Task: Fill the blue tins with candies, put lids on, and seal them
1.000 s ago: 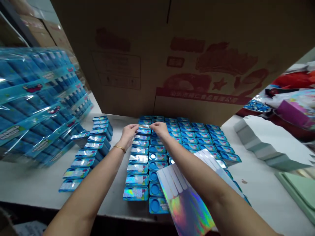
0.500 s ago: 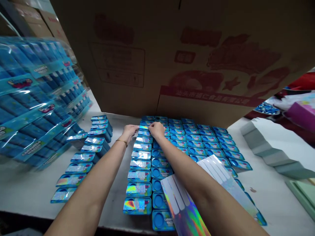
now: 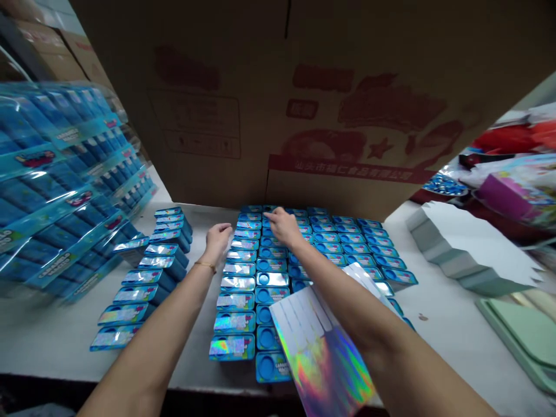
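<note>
Rows of small blue candy boxes (image 3: 272, 280) stand packed together, with round marks on their tops. The leftmost column carries shiny holographic stickers (image 3: 232, 302). My left hand (image 3: 218, 240) is beside the far end of that column, its fingers stretched toward the boxes with nothing visible in them. Over the far boxes of the second column, my right hand (image 3: 284, 227) has bent fingers, the fingertips close to a box top; whether they pinch anything is too small to tell. A holographic sticker sheet (image 3: 324, 353) lies on the boxes under my right forearm.
A separate double row of stickered boxes (image 3: 134, 292) stands at left. Behind it are wrapped display packs (image 3: 56, 191). A big cardboard carton (image 3: 260, 104) rises at the back. At right are a stack of white sheets (image 3: 473, 249) and a pale green case (image 3: 521, 336).
My left hand has drawn back leftward from the sticker at the first column's far end. My right hand has moved off that column to over the second. The view has shifted slightly.
</note>
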{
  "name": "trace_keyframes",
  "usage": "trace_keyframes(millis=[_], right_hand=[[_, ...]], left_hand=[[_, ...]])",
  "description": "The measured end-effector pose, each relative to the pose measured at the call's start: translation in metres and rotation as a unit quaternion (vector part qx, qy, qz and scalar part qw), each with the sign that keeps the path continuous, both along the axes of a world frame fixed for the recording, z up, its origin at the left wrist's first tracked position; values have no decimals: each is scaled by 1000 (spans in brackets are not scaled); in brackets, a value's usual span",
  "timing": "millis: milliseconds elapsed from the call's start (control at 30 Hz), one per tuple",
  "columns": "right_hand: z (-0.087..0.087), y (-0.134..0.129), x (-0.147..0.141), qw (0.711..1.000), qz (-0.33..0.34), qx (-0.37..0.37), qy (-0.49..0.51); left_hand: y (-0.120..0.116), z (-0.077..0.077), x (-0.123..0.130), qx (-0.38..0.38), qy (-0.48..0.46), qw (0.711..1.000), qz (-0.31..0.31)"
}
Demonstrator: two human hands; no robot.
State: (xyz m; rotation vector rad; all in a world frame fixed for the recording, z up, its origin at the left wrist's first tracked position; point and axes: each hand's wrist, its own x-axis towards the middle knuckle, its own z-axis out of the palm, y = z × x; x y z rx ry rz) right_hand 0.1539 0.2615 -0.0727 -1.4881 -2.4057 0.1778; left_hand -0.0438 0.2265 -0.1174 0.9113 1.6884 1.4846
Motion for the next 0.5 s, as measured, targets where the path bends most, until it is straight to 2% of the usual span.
trace_keyframes(millis=[67, 133, 200, 267, 367, 433, 500], right_hand=[[9, -17, 51, 996, 4, 20, 88], [12, -45, 113, 989, 12, 17, 146], [10, -81, 173, 987, -42, -1, 158], [2, -116, 217, 980, -108, -34, 162], [-14, -151, 243, 957, -157, -106, 219], [-20, -161, 241, 925, -179, -130, 308], [-22, -166, 234, 873, -190, -147, 425]], left_hand=[[-33, 13, 6, 1, 3, 999, -50], [-76, 23, 15, -16, 3, 993, -116], [-121, 28, 28, -17, 29, 985, -172], [-159, 27, 43, -36, 57, 969, -236], [-189, 19, 71, -29, 108, 947, -300], [-195, 14, 89, -14, 130, 946, -296], [-198, 12, 106, 2, 107, 960, -260]])
